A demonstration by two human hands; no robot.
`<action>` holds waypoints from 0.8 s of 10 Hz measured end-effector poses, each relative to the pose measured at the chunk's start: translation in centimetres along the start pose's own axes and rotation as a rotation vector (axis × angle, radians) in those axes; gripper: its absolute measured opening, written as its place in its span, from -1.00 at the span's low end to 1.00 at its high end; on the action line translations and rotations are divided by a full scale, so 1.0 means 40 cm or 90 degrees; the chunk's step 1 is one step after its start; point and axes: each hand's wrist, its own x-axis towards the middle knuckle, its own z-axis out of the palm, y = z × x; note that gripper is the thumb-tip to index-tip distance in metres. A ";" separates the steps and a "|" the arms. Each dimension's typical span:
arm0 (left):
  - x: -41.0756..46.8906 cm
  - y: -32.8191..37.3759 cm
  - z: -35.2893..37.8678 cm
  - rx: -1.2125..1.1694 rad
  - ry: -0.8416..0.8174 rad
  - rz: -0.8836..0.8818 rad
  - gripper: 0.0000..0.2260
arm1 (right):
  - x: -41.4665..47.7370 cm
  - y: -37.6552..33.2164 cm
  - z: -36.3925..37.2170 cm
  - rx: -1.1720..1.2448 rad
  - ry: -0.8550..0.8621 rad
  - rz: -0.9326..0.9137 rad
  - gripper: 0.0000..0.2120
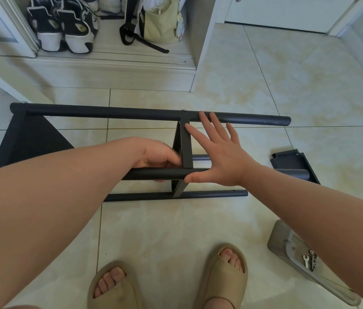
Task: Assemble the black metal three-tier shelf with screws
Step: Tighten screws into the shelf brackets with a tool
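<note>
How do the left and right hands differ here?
The left hand curls its fingers round the black pole; the right hand is flat, fingers spread and straight, gripping nothing. The left hand sits left of the middle tier panel, the right hand right of it. The right hand's fingertips reach over the far pole; the left hand's do not. Both are bare.

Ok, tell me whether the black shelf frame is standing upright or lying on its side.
On its side. The shelf frame has its long poles running level across the tiled floor, the left hand gripping one.
</note>
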 end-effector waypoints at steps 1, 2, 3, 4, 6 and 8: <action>0.001 -0.001 -0.003 -0.027 -0.014 0.025 -0.86 | 0.001 0.000 0.000 -0.004 0.000 0.001 0.13; 0.003 -0.004 -0.009 -0.067 -0.023 0.049 -0.80 | 0.001 0.000 -0.001 -0.009 -0.002 0.002 0.12; 0.004 -0.006 -0.011 -0.060 -0.023 0.034 -0.81 | 0.001 0.001 -0.001 -0.007 -0.002 0.002 0.12; 0.002 -0.003 -0.003 -0.045 -0.020 -0.001 -0.87 | 0.001 0.001 0.000 -0.003 -0.002 0.001 0.12; 0.001 -0.002 -0.002 -0.013 -0.006 -0.001 -0.89 | 0.002 -0.002 -0.001 -0.002 0.000 -0.001 0.12; -0.003 -0.001 -0.003 -0.061 -0.015 0.041 -0.85 | 0.001 0.000 0.001 -0.007 0.001 0.002 0.12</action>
